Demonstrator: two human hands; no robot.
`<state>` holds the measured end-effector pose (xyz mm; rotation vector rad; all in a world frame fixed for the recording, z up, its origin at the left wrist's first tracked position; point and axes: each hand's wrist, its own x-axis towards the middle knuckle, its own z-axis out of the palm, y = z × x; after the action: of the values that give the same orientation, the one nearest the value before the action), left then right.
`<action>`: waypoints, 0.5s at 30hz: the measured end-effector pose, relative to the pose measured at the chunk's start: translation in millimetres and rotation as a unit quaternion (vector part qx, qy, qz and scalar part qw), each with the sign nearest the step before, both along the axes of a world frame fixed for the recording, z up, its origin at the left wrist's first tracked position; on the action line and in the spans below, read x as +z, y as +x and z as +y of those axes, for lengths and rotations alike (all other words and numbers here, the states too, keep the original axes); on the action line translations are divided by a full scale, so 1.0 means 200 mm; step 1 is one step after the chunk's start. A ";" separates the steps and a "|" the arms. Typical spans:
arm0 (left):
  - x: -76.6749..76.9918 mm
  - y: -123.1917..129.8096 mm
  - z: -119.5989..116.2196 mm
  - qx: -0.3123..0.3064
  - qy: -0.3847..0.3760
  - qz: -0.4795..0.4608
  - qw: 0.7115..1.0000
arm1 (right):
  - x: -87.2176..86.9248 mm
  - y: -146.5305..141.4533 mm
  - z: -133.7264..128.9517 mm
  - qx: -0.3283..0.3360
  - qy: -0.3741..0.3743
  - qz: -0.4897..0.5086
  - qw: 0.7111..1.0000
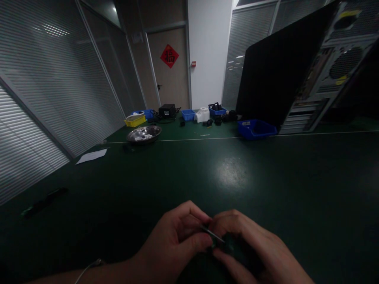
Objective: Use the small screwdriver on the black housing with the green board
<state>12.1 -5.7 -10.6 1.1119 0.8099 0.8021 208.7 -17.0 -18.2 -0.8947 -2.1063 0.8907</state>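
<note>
My L hand (pixel 174 242) pinches a thin, straight, silver metal rod (pixel 216 236) above the smooth green table (pixel 166 173), R hand (pixel 257 240) curled alongside, prob. to steady it; can't tell R grip.

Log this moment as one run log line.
left hand, right hand: fingers together at thin metal rod | grip: unclear | metal bowl: ahead left | blue bin: beside computer case

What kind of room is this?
It looks like a workshop or a room for fixing electronics. There's a big green table, a computer case with its back showing, and a blue bin.
</note>
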 end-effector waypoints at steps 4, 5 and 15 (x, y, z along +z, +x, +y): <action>0.00 0.01 0.00 -0.009 0.019 0.006 1.000 | -0.01 0.01 -0.01 0.008 -0.003 -0.010 1.000; 0.00 0.01 0.00 -0.015 0.025 0.004 1.000 | -0.01 0.00 -0.01 0.010 -0.001 -0.013 1.000; -0.02 -0.02 -0.02 0.007 0.125 0.035 0.992 | 0.05 -0.01 0.01 -0.056 0.081 0.061 0.993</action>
<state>7.8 -9.5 -14.1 1.3641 0.7911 0.8970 206.9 -14.5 -8.9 -0.8425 -1.9714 0.6886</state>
